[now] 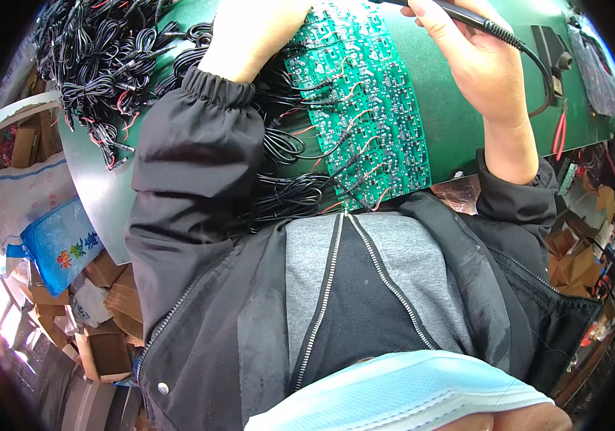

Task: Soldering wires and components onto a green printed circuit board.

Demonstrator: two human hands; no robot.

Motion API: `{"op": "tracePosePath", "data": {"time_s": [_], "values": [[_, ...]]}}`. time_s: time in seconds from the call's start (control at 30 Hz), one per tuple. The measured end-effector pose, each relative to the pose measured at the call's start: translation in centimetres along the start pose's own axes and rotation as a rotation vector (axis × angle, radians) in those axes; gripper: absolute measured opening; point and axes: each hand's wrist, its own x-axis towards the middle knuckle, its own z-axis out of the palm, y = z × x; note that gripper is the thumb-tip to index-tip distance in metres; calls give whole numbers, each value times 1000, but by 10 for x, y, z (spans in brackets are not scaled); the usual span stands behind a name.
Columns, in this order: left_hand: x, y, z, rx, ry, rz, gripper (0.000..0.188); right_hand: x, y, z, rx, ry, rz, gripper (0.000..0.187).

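A panel of green circuit boards (386, 108) lies before me, with thin red and black wires joined along its left side. My right hand (483, 75) is closed around the black handle of a soldering iron (474, 19) above the panel's far right. Its tip is too close to the top edge to make out. At the panel's far left is my left hand (257, 29), its fingers cut off by the top edge. Coiled black cables (289, 194) lie along the panel's left side, partly under my left sleeve.
A heap of bundled black cables (99, 72) covers the far left of the green table (458, 144). At the right are a black holder (551, 49), a red-handled tool (561, 133) and a clear plastic bag (596, 68). Cardboard boxes (103, 352) and sacks (31, 190) crowd the floor.
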Motion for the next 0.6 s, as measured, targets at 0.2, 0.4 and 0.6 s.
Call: {"op": "tracePosePath", "data": {"time_s": [0.2, 0.4, 0.6], "values": [[0, 7, -2, 19, -11, -47, 14, 1, 1, 1, -17, -12, 46, 14], [-1, 6, -1, 27, -9, -21, 14, 2, -15, 6, -106, -8, 63, 13], [-3, 9, -11, 11, -1, -17, 14, 0, -1, 7, 41, 124, -42, 18]]}}
